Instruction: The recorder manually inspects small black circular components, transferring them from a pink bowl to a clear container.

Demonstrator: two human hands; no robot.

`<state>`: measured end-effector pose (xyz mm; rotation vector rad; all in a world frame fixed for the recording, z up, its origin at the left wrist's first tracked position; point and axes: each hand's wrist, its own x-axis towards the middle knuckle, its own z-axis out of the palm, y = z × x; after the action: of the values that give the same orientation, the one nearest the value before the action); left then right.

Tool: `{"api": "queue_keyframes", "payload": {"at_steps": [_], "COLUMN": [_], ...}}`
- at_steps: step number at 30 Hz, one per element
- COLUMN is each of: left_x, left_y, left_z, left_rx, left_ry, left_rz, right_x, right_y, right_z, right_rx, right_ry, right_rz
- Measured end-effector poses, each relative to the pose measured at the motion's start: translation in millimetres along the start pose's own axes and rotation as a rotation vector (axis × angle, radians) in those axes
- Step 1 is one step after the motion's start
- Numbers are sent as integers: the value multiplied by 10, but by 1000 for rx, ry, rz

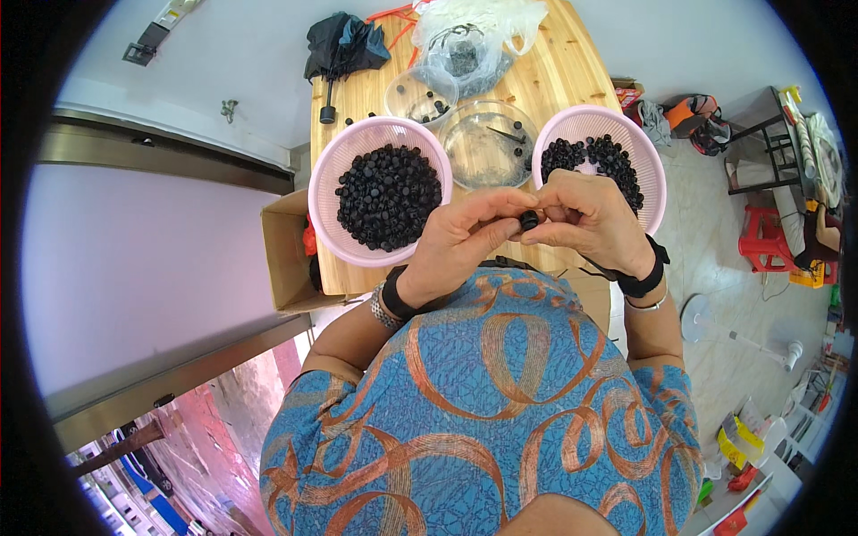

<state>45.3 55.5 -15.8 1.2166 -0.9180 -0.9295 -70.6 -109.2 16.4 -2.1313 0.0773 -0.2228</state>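
In front of my chest, a small round black cap-like piece (529, 220) sits between the fingertips of both hands. My left hand (454, 239) pinches it from the left with thumb and fingers. My right hand (590, 219) has its fingers curled round it from the right, partly hiding it. A pink basket (319, 207) heaped with small black pieces (393, 196) stands to the left of my hands. Just beyond my right hand, a second pink basket (655, 170) holds a thinner spread of similar pieces.
Between the baskets lies a clear round tray (469, 156) with a dark pointed tool (506, 135) and several black pieces. Behind stand a clear bowl (393, 96), a plastic bag (487, 22) and a folded black umbrella (344, 49). A cardboard box (284, 259) adjoins the wooden table's (572, 54) left side.
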Motion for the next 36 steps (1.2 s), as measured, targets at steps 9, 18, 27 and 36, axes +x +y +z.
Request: {"api": "queue_keyframes", "payload": {"at_steps": [9,18,27,36], "left_x": [-3,32,25,9], "left_y": [16,21,-21,-220], "left_z": [26,1,-51,-285], "left_rx": [-231,-110,-246,-522], "left_ry": [-19,-6,47,168], "left_rz": [-126,-66,-138,-161], "right_x": [-21,61,121,196], "right_y": [73,181,204,343], "right_z": [41,27,38,432], "right_rx": [-46,622,587,765], "right_ry": [-19,-113,-131,85], "right_rz": [-134,155,233,146]}}
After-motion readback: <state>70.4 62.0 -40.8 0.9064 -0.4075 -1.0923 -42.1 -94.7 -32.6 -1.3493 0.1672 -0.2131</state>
